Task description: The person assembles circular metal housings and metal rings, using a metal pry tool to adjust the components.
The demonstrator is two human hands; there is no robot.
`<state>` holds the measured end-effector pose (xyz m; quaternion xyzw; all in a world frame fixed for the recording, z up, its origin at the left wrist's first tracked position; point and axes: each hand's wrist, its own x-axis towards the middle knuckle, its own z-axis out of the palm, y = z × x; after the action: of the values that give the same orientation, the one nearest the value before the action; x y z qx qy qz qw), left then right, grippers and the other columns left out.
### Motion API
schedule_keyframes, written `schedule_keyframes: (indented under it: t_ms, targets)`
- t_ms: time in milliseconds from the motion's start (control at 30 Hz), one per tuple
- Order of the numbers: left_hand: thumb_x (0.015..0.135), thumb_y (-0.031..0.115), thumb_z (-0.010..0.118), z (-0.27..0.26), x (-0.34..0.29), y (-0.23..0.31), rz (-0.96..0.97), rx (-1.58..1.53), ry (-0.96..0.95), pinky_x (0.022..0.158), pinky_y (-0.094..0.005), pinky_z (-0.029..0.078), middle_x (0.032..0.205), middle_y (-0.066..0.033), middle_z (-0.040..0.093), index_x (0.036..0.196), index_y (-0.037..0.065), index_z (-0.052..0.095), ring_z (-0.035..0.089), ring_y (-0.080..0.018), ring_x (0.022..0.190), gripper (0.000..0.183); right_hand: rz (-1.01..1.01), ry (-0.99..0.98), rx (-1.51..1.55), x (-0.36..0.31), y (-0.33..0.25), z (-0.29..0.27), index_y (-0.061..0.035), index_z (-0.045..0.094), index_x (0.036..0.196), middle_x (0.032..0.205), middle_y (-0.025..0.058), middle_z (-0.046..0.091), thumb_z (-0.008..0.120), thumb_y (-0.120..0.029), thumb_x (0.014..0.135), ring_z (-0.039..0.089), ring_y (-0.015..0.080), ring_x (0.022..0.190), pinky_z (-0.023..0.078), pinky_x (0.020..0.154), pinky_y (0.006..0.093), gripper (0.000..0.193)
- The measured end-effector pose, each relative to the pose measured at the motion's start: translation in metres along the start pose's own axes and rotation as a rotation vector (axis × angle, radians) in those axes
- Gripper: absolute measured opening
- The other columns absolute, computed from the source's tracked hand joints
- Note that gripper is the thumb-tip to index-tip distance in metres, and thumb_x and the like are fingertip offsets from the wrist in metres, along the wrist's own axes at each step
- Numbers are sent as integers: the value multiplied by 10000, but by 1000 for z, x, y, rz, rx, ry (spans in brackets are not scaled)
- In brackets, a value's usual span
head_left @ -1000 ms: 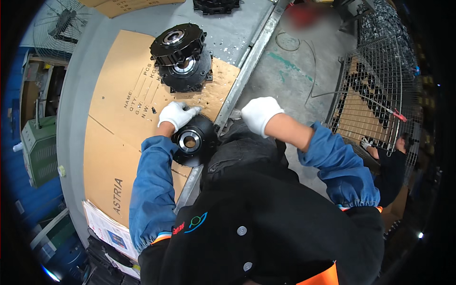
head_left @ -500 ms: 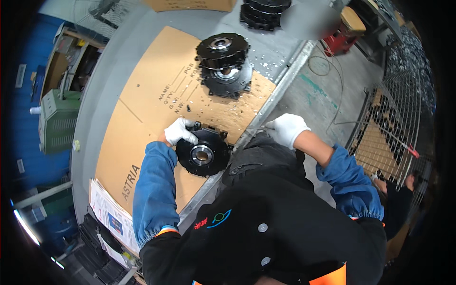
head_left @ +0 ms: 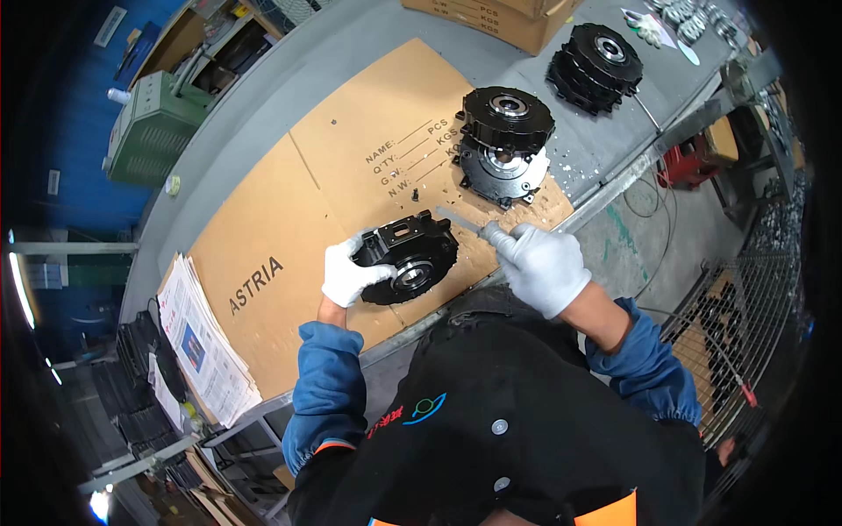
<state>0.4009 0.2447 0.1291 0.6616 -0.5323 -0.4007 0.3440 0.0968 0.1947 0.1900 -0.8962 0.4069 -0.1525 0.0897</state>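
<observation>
My left hand (head_left: 349, 272), in a white glove, grips the side of a round black metal housing (head_left: 438, 254) with a shiny bearing ring at its centre. The housing is tilted up off the cardboard sheet (head_left: 289, 210), its notched rim facing away from me. In my gloved right hand (head_left: 542, 265) is a thin, flat grey file-like tool (head_left: 458, 218). Its tip points left, just beyond the housing's top edge, and I cannot tell if the two touch. Past both hands stand two stacked housings, a black one (head_left: 509, 118) over a silver-faced one (head_left: 500, 171).
More black housings (head_left: 596, 70) are piled farther back, beside a carton (head_left: 491, 22). Dark crumbs and pale chips lie about the sheet. Papers (head_left: 206, 346) sit at the left edge. A wire basket (head_left: 728, 342) stands on the floor to the right, with a red stool (head_left: 693, 162) beyond.
My left hand has tipped the housing up from lying flat. My right hand has moved left and forward, carrying the tool over to the housing. The head view has turned.
</observation>
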Motion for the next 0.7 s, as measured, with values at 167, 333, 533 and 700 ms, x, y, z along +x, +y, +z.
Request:
schedule_keyframes:
  t_ms: [167, 333, 533, 700]
  targets:
    - [502, 185, 848, 5, -17, -5, -46, -12, 132, 785, -278, 509, 897, -105, 695, 1082, -66, 636, 624, -136, 806, 666, -133, 12, -83, 10, -12, -9, -98, 650, 1084, 641, 49, 509, 614, -115, 736, 555, 213, 502, 423, 414, 359, 350]
    - [543, 249, 853, 18, -33, 5, -57, -19, 199, 797, -283, 517, 913, -117, 703, 1107, -49, 627, 647, -140, 809, 677, -239, -28, -104, 17, -17, -17, -40, 628, 1096, 653, 69, 520, 573, -96, 759, 564, 214, 512, 420, 408, 346, 346]
    - [550, 233, 833, 33, -35, 26, -69, 65, 194, 792, -278, 516, 902, -120, 703, 1111, -32, 627, 650, -136, 809, 653, -329, -26, -175, 20, -17, -19, 38, 618, 1047, 644, 84, 547, 546, -78, 808, 584, 208, 528, 430, 408, 336, 275]
    - [543, 224, 822, 46, -37, 33, -57, 126, 189, 783, -272, 517, 892, -113, 704, 1097, -16, 636, 652, -131, 804, 631, -371, -81, -236, 23, -23, -26, 59, 632, 915, 647, 107, 559, 553, -82, 802, 594, 223, 535, 445, 415, 347, 197]
